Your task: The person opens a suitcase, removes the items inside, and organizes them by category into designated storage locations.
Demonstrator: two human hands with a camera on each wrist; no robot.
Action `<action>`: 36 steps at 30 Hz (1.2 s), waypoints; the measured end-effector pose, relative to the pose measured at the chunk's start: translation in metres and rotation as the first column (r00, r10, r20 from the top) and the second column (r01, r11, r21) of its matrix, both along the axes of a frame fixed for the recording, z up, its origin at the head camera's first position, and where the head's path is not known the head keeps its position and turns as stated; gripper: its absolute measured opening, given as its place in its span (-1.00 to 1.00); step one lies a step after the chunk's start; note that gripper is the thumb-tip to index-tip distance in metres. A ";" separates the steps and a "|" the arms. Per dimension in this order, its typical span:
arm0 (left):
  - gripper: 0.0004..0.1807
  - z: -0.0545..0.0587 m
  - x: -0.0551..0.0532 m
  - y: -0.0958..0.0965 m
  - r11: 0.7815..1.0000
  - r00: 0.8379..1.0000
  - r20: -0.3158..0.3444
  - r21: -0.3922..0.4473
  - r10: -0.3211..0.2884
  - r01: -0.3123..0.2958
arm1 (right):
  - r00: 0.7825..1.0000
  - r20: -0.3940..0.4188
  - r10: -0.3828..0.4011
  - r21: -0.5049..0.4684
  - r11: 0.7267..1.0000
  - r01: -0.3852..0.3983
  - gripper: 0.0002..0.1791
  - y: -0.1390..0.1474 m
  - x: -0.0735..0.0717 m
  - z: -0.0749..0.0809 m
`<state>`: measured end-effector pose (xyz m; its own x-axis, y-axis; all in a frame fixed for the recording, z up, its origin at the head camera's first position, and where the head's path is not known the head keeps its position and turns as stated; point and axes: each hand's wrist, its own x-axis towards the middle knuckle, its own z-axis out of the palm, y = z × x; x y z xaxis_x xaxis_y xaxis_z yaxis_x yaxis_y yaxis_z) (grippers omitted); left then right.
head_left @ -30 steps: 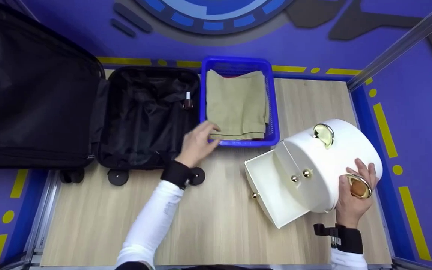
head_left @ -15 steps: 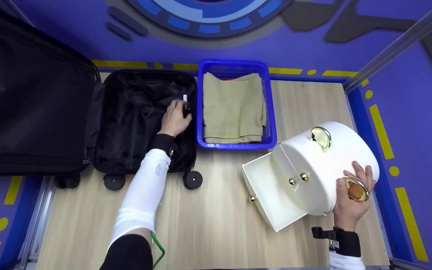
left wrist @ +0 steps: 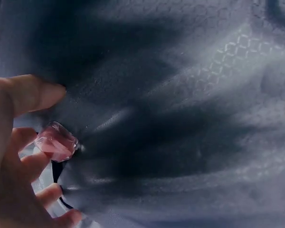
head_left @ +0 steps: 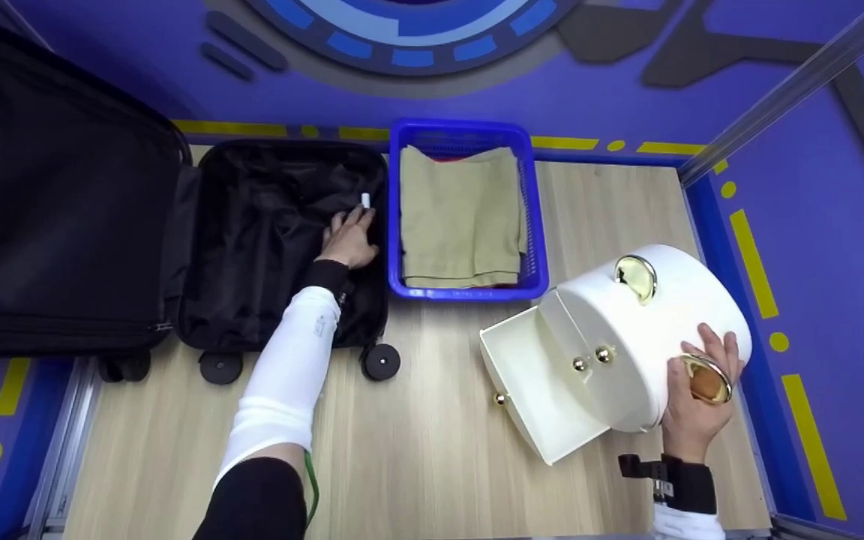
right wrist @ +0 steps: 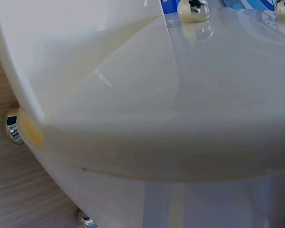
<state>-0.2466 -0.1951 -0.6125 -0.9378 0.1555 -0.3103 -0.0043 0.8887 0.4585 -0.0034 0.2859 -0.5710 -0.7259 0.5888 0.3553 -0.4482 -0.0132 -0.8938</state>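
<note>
Inside the open black suitcase point(head_left: 274, 247), my left hand point(head_left: 349, 240) is over a small nail polish bottle with a white cap point(head_left: 365, 200). In the left wrist view the bottle's pinkish, clear-sided base point(left wrist: 57, 141) lies against the fingers, while the thumb point(left wrist: 42, 96) stands apart from it. At right, my right hand point(head_left: 698, 420) rests with spread fingers on a white drawer box point(head_left: 672, 300), around one of its gold rings point(head_left: 707, 379). One drawer point(head_left: 552, 397) of that box is pulled out, and nothing shows in it. The right wrist view shows only the box's white surface point(right wrist: 218, 133) and knobs, not the hand.
A blue plastic basket point(head_left: 469, 294) with folded khaki cloth point(head_left: 462, 217) stands between suitcase and box. The suitcase lid point(head_left: 64, 210) leans open at left. Blue walls point(head_left: 477, 97) bound the wooden table point(head_left: 417, 450) at the back and sides.
My left hand has moved from the basket's front left corner into the suitcase and onto the nail polish bottle. The right hand stays on the drawer box.
</note>
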 end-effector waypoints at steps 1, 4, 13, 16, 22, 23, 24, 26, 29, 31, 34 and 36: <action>-0.21 0.000 0.001 0.001 1.000 1.000 -0.015 0.001 0.007 -0.007 | 1.000 -0.001 0.001 -0.002 1.000 -0.001 -0.30 -0.001 0.001 0.000; -0.36 -0.002 0.004 0.002 0.999 0.998 -0.054 -0.010 0.033 -0.033 | 1.000 -0.002 0.010 -0.020 1.000 -0.010 -0.21 -0.003 0.002 0.000; -0.66 -0.006 0.013 0.005 0.997 0.999 -0.022 -0.066 0.029 -0.031 | 1.000 0.005 0.010 -0.010 1.000 -0.010 -0.15 -0.006 0.003 0.003; -0.66 -0.006 0.015 0.005 0.996 1.000 -0.011 -0.086 0.008 -0.009 | 1.000 -0.004 0.009 -0.005 1.000 -0.009 -0.16 -0.008 0.003 0.006; -0.65 0.002 0.021 0.003 0.999 0.999 -0.027 -0.041 0.027 -0.028 | 1.000 -0.011 0.020 -0.005 1.000 -0.020 -0.17 -0.006 0.003 0.004; -0.65 0.004 0.022 0.003 0.999 0.998 -0.036 -0.022 0.043 -0.044 | 1.000 -0.010 0.022 -0.012 1.000 -0.022 -0.17 -0.005 0.003 0.003; -0.63 0.007 0.023 0.002 0.998 0.997 -0.050 -0.001 0.064 -0.064 | 1.000 -0.012 0.023 -0.014 1.000 -0.023 -0.18 -0.005 0.002 0.003; -0.61 0.013 0.024 0.000 0.993 0.991 -0.081 0.042 0.111 -0.108 | 1.000 -0.018 0.020 -0.009 1.000 -0.020 -0.20 -0.004 0.002 0.003; -0.57 0.025 0.027 -0.002 0.981 0.977 -0.125 0.105 0.173 -0.161 | 1.000 -0.029 0.006 0.011 1.000 -0.006 -0.26 -0.003 0.001 0.005; -0.56 0.035 0.031 -0.003 0.972 0.966 -0.155 0.145 0.206 -0.184 | 1.000 -0.029 0.000 0.015 1.000 0.000 -0.27 -0.004 0.001 0.005; -0.56 0.048 0.039 -0.002 0.955 0.945 -0.211 0.211 0.250 -0.206 | 1.000 -0.012 0.005 -0.011 1.000 -0.005 -0.22 -0.004 0.002 0.003; -0.57 0.056 0.046 0.001 0.945 0.927 -0.257 0.252 0.274 -0.210 | 1.000 -0.002 0.008 -0.020 1.000 -0.008 -0.20 -0.003 0.002 0.001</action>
